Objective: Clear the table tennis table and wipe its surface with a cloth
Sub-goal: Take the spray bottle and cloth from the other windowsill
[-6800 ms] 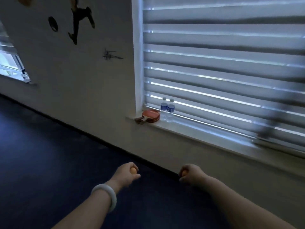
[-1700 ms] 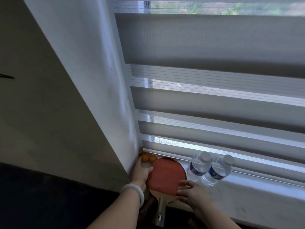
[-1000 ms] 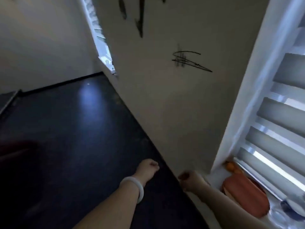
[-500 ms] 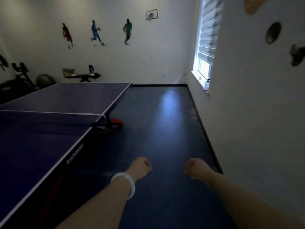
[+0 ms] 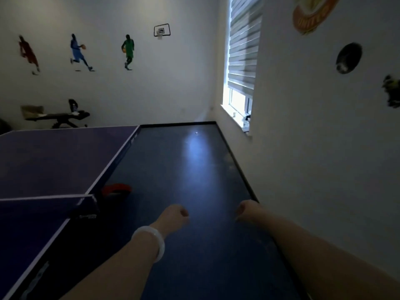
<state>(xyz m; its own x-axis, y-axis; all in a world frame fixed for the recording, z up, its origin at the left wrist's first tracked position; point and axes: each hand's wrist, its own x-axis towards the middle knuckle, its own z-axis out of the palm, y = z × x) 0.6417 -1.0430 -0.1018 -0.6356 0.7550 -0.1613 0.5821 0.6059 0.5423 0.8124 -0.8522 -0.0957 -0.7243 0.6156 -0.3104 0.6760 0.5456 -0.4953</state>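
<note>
Evidently the clearing part looks done, or close to it: the table tennis table (image 5: 56,161) fills the left of the view, and the stretch of its purple top that shows carries nothing, with the net (image 5: 43,207) crossing it low at the near left. Both arms reach forward over the dark blue floor (image 5: 194,169), in the aisle between the table's edge and the white wall on the right. The left hand (image 5: 173,217), with a pale bangle (image 5: 151,242) on its wrist, has its fingers curled into a loose fist and nothing shows inside it; the right hand (image 5: 246,211) is curled the same way and also looks empty, though the dim light leaves the palms unseen. Held out like this, away from the table, they read as the hands of someone walking, not working. No cloth can be seen anywhere in view, so the wiping has not begun, and the next step is probably to fetch one. A red shape (image 5: 116,189) lies on the floor just under the table's corner near the net post; what it is I cannot tell. Further off, a window (image 5: 240,100) with a half-lowered blind lights the floor, a small spray bottle (image 5: 246,121) stands on its sill, and a black bench (image 5: 58,116) sits against the far wall.
</note>
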